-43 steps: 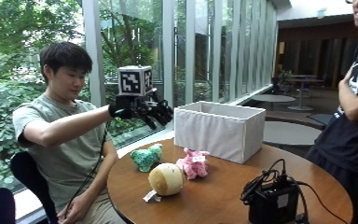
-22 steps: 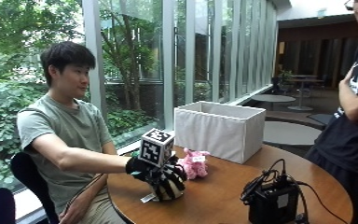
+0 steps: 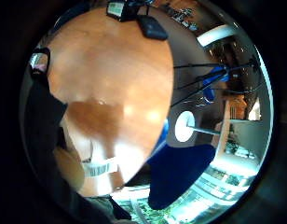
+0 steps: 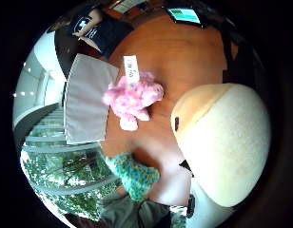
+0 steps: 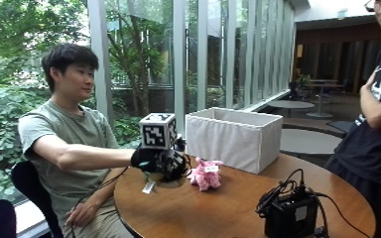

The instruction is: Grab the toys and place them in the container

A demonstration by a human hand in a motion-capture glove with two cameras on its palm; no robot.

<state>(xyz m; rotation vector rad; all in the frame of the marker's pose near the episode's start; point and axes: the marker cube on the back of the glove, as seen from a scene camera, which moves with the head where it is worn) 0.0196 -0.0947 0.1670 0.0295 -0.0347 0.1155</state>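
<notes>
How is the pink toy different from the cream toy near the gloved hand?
The pink toy is fluffy and bright pink; the cream toy is pale with a tan patch and looks smoother. The pink toy lies free on the table, beside the white container; the cream toy sits under the gloved right hand, close to its palm. The cream toy appears the larger. Both carry a white tag and neither is in the container.

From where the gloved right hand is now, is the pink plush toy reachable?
Probably yes. The gloved right hand sits over the cream plush toy, and the pink plush toy lies just beside it on the table with nothing between.
</notes>
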